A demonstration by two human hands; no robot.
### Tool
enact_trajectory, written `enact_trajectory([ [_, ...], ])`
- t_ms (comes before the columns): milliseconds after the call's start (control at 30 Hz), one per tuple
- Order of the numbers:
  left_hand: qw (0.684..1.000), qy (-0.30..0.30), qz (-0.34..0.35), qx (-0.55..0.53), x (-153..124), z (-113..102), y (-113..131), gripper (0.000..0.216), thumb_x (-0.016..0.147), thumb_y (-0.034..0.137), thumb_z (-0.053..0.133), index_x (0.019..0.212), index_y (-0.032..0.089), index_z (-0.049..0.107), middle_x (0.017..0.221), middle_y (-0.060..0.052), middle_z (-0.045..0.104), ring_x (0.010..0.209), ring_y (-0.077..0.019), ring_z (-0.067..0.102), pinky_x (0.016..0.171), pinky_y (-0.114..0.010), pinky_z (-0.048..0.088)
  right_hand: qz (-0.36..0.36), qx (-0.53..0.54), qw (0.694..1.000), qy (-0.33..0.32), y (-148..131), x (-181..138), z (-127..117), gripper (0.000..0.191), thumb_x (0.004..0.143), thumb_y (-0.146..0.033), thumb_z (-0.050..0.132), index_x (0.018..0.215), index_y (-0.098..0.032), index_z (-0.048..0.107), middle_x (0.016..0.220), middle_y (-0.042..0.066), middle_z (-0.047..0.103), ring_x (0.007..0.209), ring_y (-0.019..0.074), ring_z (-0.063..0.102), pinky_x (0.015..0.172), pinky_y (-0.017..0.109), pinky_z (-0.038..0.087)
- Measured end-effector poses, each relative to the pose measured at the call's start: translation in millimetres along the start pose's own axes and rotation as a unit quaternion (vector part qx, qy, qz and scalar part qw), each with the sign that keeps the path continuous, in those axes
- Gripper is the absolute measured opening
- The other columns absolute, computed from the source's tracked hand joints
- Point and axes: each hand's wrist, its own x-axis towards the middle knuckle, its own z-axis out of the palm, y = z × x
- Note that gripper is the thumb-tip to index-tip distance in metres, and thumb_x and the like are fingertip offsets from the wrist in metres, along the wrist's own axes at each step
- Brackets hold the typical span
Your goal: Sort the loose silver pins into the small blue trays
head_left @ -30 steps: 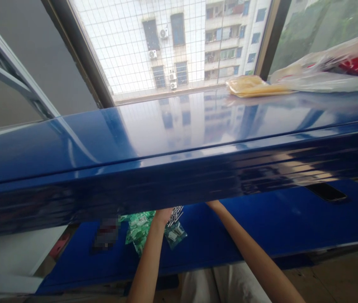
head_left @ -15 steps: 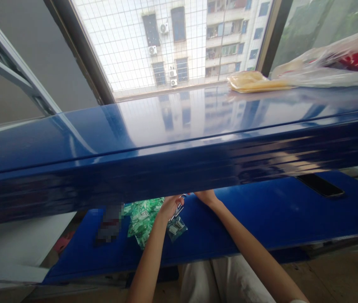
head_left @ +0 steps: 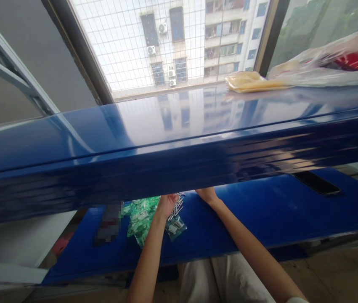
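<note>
At the far left, a pale metal frame [head_left: 16,69] slants down behind the blue shelf [head_left: 166,172], which runs across at twelve o'clock from your hands and hides part of the table [head_left: 276,206] below. On that table, a dark pixelated item [head_left: 109,227] lies between eight and nine o'clock from your left hand [head_left: 167,205]; what it is, you cannot tell. Nearer, at about eight o'clock, green packets [head_left: 139,216] spread in a heap up to your left wrist. Your left hand is partly curled, its fingertips close against the slim metal pieces [head_left: 177,207] piled at its three o'clock; you cannot tell whether its grip has hold of one. A small clear bag [head_left: 176,228] of pale pieces lies flat at its five o'clock. Your right hand [head_left: 207,195] is well apart, between two and three o'clock from the left, its fingers hidden by the shelf edge, so you cannot tell how far that grip is open or what it holds. Up on the shelf, a yellow packet [head_left: 248,81] sits between twelve and one. Farther right, a black phone [head_left: 317,183] lies at your right hand's three o'clock.
</note>
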Motion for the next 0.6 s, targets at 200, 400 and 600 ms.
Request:
enact_trajectory([
  [200, 1.000, -0.002, 0.026, -0.005, 0.8, -1.7, 0.2, 0.008, 0.062, 0.020, 0.063, 0.061, 0.014, 0.057, 0.065, -0.002, 0.059, 0.062, -0.0086, 0.055, 0.036, -0.012, 0.030, -0.003, -0.009, 1.000, -0.011, -3.5, -0.1, -1.4, 0.020, 0.073, -0.039, 0.057, 0.074, -0.021, 0.065, 0.072, 0.006, 0.067, 0.081, 0.0215, 0.061, 0.071, 0.029, 0.044],
  [400, 0.996, -0.052, 0.029, 0.063, 0.2, 0.8, -2.7, 0.018, 0.062, 0.028, 0.066, 0.069, 0.013, 0.060, 0.067, -0.003, 0.059, 0.066, -0.0123, 0.057, 0.034, -0.013, 0.030, 0.002, 0.009, 1.000, -0.026, -2.4, -0.6, -1.0, 0.019, 0.071, -0.039, 0.059, 0.071, -0.022, 0.065, 0.068, 0.004, 0.067, 0.078, 0.0198, 0.061, 0.069, 0.026, 0.044],
  [600, 0.991, -0.013, 0.058, 0.117, -1.0, -0.5, -4.5, 0.023, 0.056, 0.028, 0.071, 0.070, 0.015, 0.058, 0.066, -0.001, 0.058, 0.058, -0.0081, 0.053, 0.037, -0.013, 0.032, 0.069, 0.130, 0.988, -0.034, -2.4, -0.7, 7.5, 0.021, 0.072, -0.034, 0.056, 0.062, -0.016, 0.062, 0.061, 0.006, 0.064, 0.067, 0.0170, 0.060, 0.064, 0.025, 0.043],
])
